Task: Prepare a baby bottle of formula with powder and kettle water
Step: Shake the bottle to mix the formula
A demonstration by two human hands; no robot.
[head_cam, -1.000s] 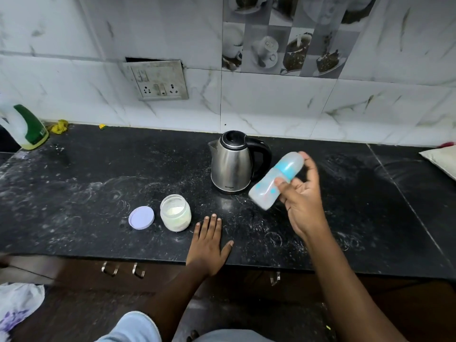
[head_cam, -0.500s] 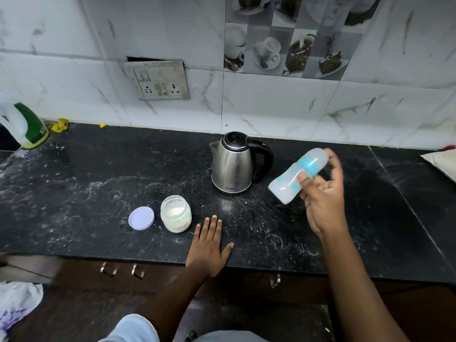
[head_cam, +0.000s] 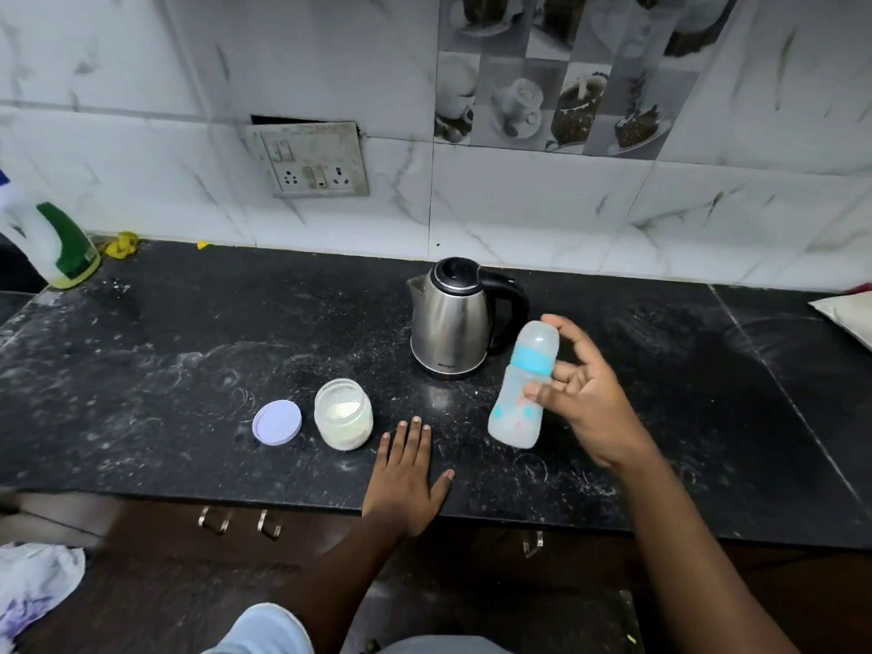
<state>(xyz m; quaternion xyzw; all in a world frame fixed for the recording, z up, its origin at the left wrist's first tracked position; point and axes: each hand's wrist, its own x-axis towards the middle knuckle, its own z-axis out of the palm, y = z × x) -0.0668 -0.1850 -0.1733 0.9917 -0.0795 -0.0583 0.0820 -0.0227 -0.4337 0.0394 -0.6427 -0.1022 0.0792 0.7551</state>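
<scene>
Swinging back from its sideways tilt of half a second ago, the translucent baby bottle with turquoise collar and clear cap (head_cam: 521, 389) is now nearly upright at centre right of the frame, just right of the steel electric kettle (head_cam: 448, 318). The right hand (head_cam: 590, 403) pinches it between thumb and fingers; motion blur hides how firmly, probably loosely. The left hand (head_cam: 408, 479) lies flat, fingers straight, on the black stone countertop (head_cam: 165, 370) beside the open glass powder jar (head_cam: 343, 413) and its lilac lid (head_cam: 277, 423). Capped and swinging, the bottle seems mid-shake.
</scene>
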